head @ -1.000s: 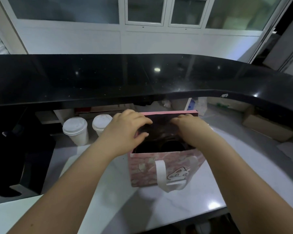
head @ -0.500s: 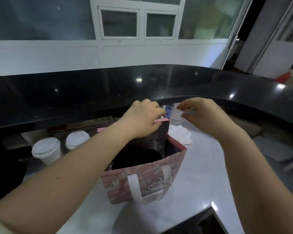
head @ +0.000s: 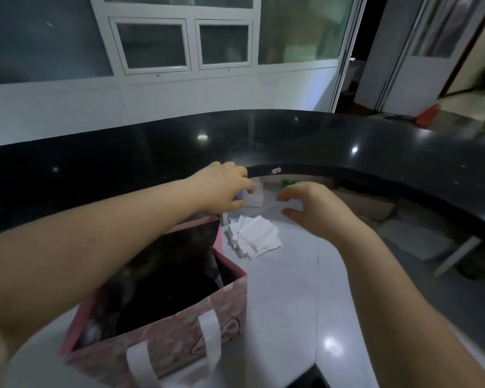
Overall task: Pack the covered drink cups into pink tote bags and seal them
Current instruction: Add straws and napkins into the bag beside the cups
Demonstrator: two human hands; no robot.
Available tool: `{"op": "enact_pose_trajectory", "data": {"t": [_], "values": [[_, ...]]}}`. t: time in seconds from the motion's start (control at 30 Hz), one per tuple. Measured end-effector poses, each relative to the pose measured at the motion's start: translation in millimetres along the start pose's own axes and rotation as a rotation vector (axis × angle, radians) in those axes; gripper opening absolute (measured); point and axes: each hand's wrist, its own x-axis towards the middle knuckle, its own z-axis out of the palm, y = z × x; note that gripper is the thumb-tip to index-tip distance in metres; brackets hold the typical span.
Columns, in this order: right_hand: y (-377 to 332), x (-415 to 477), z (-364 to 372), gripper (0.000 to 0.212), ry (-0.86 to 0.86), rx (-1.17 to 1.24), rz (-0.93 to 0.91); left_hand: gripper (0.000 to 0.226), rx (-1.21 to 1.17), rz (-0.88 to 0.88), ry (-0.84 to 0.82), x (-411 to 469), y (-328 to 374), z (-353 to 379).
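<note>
Tote bag [head: 168, 338] open on counter [head: 286, 303]

pink tote bag [head: 163, 340] | upright, top open — dark inside | white handle [head: 209, 340] in front | on pale counter [head: 286, 303]

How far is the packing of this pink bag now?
Done: dark round shapes, likely cups, sit in the pink tote bag. In hand: left hand reaches a white sheet beyond it, right hand open nearby. To do: the bag's mouth is open, unsealed.
</note>
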Motion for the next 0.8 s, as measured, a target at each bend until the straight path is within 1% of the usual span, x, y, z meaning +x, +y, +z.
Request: {"op": "enact_pose_trajectory", "data": {"t": [0.1, 0.17, 0.23, 0.27, 0.37, 0.43, 0.5, 0.6, 0.7, 0.8], "values": [[14, 30, 30, 0.027, -0.006, 0.014, -0.01, 0.042, -0.021, 0.02, -0.078, 24, -12, 7], [22, 49, 52, 0.026, -0.009, 0.006, -0.005, 0.045, -0.057, 0.023, -0.185, 40, -17, 15], [37, 62, 72, 0.026, -0.014, 0.023, 0.034, 0.047, -0.093, 0.042, -0.289, 52, -22, 25], [46, 65, 81, 0.026, -0.026, 0.044, 0.062, 0.047, -0.114, 0.058, -0.311, 55, -26, 30], [75, 70, 105, 0.027, -0.075, 0.091, 0.139, 0.047, -0.214, 0.104, -0.283, 52, -39, 47], [86, 73, 122, 0.027, -0.114, 0.115, 0.164, 0.045, -0.238, 0.155, -0.262, 50, -44, 59], [90, 80, 140, 0.028, -0.162, 0.147, 0.17, 0.044, -0.214, 0.221, -0.279, 53, -43, 73], [90, 93, 166, 0.033, -0.212, 0.163, 0.18, 0.049, -0.114, 0.303, -0.331, 62, -39, 90], [95, 109, 187, 0.034, -0.222, 0.122, 0.19, 0.05, -0.116, 0.337, -0.366, 67, -37, 105], [98, 128, 205, 0.037, -0.246, 0.052, 0.173, 0.049, -0.07, 0.383, -0.339, 68, -35, 118]]}}
